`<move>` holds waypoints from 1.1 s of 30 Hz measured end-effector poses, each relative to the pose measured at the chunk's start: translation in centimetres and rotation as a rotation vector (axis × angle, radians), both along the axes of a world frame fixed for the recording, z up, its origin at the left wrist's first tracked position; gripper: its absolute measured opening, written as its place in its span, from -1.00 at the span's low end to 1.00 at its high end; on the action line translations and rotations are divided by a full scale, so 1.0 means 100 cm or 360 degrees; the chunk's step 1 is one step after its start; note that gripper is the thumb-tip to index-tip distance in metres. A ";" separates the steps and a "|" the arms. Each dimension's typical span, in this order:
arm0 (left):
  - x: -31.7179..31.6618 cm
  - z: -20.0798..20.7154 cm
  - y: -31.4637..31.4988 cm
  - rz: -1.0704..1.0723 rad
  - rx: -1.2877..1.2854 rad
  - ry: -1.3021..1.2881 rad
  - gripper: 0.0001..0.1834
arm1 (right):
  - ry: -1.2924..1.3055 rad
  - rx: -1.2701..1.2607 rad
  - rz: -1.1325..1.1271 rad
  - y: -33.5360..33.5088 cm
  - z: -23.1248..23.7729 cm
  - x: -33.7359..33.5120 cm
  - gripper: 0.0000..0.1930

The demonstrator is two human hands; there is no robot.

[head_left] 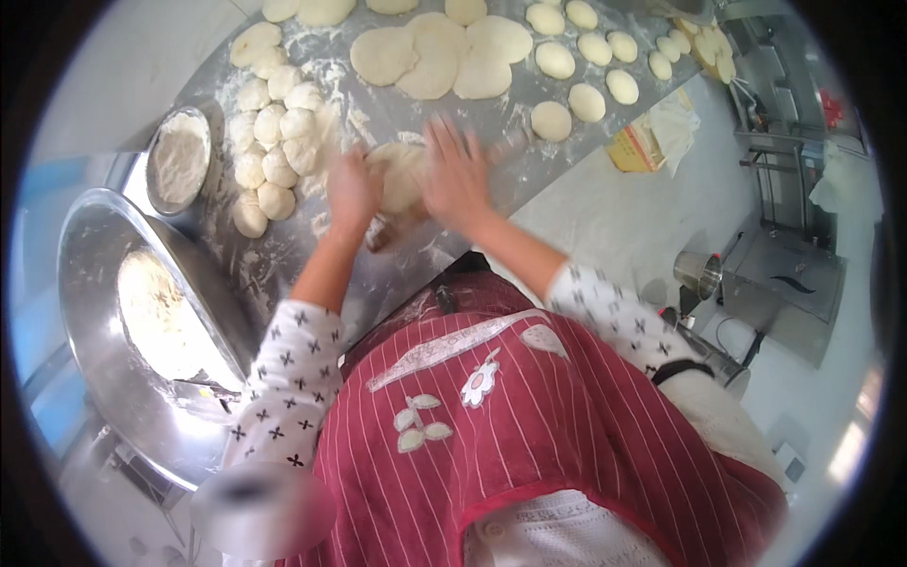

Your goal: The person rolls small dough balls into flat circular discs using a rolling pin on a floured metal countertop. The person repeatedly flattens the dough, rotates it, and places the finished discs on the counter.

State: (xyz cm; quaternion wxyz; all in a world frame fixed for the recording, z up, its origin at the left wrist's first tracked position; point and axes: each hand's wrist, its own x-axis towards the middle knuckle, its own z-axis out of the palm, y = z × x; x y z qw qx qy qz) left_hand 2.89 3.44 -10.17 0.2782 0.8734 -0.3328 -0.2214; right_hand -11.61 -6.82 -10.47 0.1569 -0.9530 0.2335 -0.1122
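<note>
A flattened round of dough [402, 175] lies on the floury table between my two hands. My left hand [354, 194] is closed at the left edge of this dough, its fingers partly hidden. On the other side, my right hand [456, 180] lies flat with fingers stretched out, over what looks like a rolling pin [381, 234]. The pin runs slantwise under that hand and across the dough's near side; motion blurs it. Left of my left hand sits a cluster of floured dough balls [274, 142].
A bowl of flour [179, 159] stands at the table's left edge, beside a large metal basin [94, 283] holding flour. Flat dough rounds [435, 57] overlap at the far side. Small dough discs [588, 102] lie far right. A yellow box [635, 146] is beyond the right edge.
</note>
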 end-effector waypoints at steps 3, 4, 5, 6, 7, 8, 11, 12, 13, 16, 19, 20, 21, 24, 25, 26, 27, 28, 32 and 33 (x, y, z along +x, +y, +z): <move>-0.026 -0.004 0.022 0.0166 0.0015 0.0135 -0.69 | 0.0185 -0.0093 0.0021 0.012 0.008 -0.052 -0.33; -0.028 0.001 0.027 0.0026 0.0131 0.0166 -0.67 | 0.0233 -0.0121 0.0012 0.015 0.009 -0.057 -0.34; -0.029 0.006 0.028 -0.0133 0.0245 0.0197 -0.65 | 0.0155 -0.0082 -0.0029 0.011 0.007 -0.041 -0.33; -0.018 0.006 0.023 -0.0244 0.0328 0.0179 -0.67 | 0.0069 -0.0035 -0.0069 0.002 0.000 -0.010 -0.32; -0.006 0.008 0.016 -0.0184 0.0323 0.0158 -0.67 | -0.0014 -0.0107 -0.0071 -0.006 -0.008 0.027 -0.31; 0.008 0.009 0.008 -0.0123 0.0319 0.0136 -0.67 | -0.0097 -0.0177 -0.0074 -0.013 -0.015 0.066 -0.30; 0.019 0.007 -0.009 -0.0142 0.0411 0.0102 -0.65 | -0.0246 -0.0217 -0.0083 -0.025 -0.014 0.114 -0.30; 0.019 0.005 -0.009 -0.0166 0.0456 0.0094 -0.63 | -0.0253 -0.0243 -0.0066 -0.023 -0.016 0.111 -0.31; 0.017 0.004 -0.006 -0.0144 0.0417 0.0107 -0.65 | -0.0262 -0.0270 -0.0049 -0.021 -0.017 0.109 -0.32; 0.003 -0.001 0.004 -0.0129 0.0277 0.0024 -0.69 | -0.0118 -0.0150 -0.0026 -0.010 -0.016 0.060 -0.31; -0.015 -0.007 0.011 -0.0276 -0.0094 -0.0286 -0.77 | 0.0050 -0.0066 -0.0018 0.006 0.005 -0.020 -0.31; -0.020 -0.013 0.018 -0.0311 -0.0343 -0.0328 -0.79 | 0.0087 -0.0037 0.0035 0.010 0.017 -0.045 -0.30; -0.025 -0.017 0.023 -0.0331 -0.0458 -0.0129 -0.79 | 0.0122 -0.0004 0.0047 0.013 0.015 -0.067 -0.28; -0.023 0.027 -0.005 -0.0197 -0.0321 0.0387 -0.75 | 0.0124 0.0118 0.0078 0.011 0.024 -0.092 -0.26; -0.016 0.032 -0.017 -0.0190 -0.0311 0.0464 -0.74 | 0.0112 0.0127 0.0105 0.007 0.026 -0.092 -0.25; -0.003 0.021 -0.032 -0.0151 -0.0460 0.0391 -0.72 | 0.0085 0.0147 0.0109 0.002 0.023 -0.089 -0.26; 0.011 0.024 -0.051 -0.0050 -0.0544 0.0288 -0.70 | 0.0057 0.0174 0.0113 -0.001 0.017 -0.085 -0.27; 0.027 0.029 -0.069 0.0054 -0.0626 0.0177 -0.68 | 0.0023 0.0203 0.0123 -0.005 0.014 -0.080 -0.27; 0.103 0.007 -0.127 0.0311 -0.0554 -0.0029 -0.53 | 0.0037 0.0140 0.0089 -0.011 0.016 -0.070 -0.32; 0.117 0.010 -0.127 0.0339 -0.0386 -0.0212 -0.51 | 0.0007 0.0151 0.0107 -0.012 0.016 -0.068 -0.33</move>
